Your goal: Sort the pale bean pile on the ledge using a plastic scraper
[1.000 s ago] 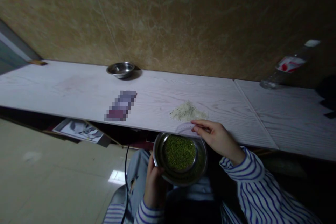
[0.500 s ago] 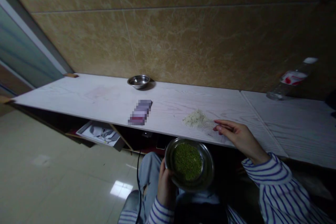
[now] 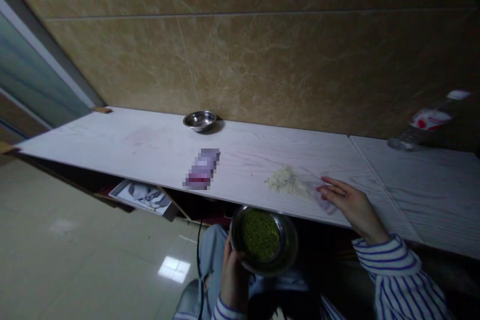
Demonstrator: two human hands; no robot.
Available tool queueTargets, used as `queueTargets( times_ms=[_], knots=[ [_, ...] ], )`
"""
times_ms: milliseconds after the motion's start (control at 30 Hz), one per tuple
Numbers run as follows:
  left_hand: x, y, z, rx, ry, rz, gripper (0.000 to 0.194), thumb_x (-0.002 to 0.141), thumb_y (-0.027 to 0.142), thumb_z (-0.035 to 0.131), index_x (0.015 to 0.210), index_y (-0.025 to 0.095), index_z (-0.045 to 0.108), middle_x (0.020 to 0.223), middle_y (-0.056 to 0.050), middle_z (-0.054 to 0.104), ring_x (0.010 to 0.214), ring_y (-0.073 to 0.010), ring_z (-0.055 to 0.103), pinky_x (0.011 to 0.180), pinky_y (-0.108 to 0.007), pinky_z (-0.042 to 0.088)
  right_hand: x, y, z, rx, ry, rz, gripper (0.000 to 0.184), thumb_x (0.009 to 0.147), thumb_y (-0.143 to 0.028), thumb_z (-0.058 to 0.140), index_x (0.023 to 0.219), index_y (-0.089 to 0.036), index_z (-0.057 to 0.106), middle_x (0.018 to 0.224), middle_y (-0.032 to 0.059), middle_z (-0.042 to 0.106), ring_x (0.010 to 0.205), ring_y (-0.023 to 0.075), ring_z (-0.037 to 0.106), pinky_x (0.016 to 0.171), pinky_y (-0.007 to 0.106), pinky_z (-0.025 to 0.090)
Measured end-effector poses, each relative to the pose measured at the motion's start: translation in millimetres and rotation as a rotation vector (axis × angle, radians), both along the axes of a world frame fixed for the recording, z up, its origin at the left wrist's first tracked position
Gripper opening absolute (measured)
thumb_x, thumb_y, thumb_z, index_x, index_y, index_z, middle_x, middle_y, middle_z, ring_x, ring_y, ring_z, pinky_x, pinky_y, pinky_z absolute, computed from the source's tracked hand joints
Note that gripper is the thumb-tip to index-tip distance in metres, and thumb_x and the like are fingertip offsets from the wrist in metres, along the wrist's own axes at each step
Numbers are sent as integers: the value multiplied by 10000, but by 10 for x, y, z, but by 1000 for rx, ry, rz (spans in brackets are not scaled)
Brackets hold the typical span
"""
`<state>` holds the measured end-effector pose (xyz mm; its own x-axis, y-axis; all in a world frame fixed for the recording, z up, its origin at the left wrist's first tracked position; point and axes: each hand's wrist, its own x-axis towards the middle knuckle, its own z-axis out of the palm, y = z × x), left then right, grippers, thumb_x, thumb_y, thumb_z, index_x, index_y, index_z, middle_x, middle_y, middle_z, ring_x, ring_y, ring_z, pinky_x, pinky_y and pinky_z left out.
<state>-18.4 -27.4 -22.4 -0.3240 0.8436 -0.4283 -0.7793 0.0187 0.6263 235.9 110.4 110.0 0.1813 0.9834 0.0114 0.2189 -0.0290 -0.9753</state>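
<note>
My left hand [image 3: 235, 280] grips the rim of a steel bowl [image 3: 288, 245] below the table's near edge. The bowl holds a mound of small green grains [image 3: 259, 235], probably mung beans. My right hand [image 3: 352, 205] rests on the white wood-grain table [image 3: 112, 135], its fingers over a translucent plastic piece [image 3: 320, 197]. Just left of that piece lies a small pale heap of fine flakes [image 3: 285, 181]. Farther left, a pixelated flat object [image 3: 202, 169] lies on the table, its details hidden.
A small steel bowl [image 3: 200, 121] stands by the tiled marble-look wall [image 3: 262, 60]. A plastic bottle [image 3: 423, 127] with a red-and-white label stands at the far right. A printed sheet [image 3: 142, 197] sits under the table. A black cable [image 3: 198, 260] hangs beside my jeans.
The view has swung and levelled, so everything shifts in frame. My right hand has moved right along the table with the plastic piece, away from the heap. My left hand still holds the bowl.
</note>
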Motion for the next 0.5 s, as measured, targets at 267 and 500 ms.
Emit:
queueTargets(
  times_ms=[267,500],
  knots=[
    [52,126,190,-66,13,-54,582,701,317,742,1282,296,704,1269,-94,711,1274,-397,573,1028,-496,470,190,-60,-174,51,-11,-146,595,621,-558,876,1038,-147,765,762,94,782,607,209,708,593,344,605],
    [100,250,309,-108,59,-82,507,727,294,725,1234,291,732,1263,-84,721,1255,-373,597,1022,-473,487,-139,-150,-349,126,-158,-110,395,839,-447,723,1125,-179,768,870,104,806,639,209,739,547,311,623]
  ],
)
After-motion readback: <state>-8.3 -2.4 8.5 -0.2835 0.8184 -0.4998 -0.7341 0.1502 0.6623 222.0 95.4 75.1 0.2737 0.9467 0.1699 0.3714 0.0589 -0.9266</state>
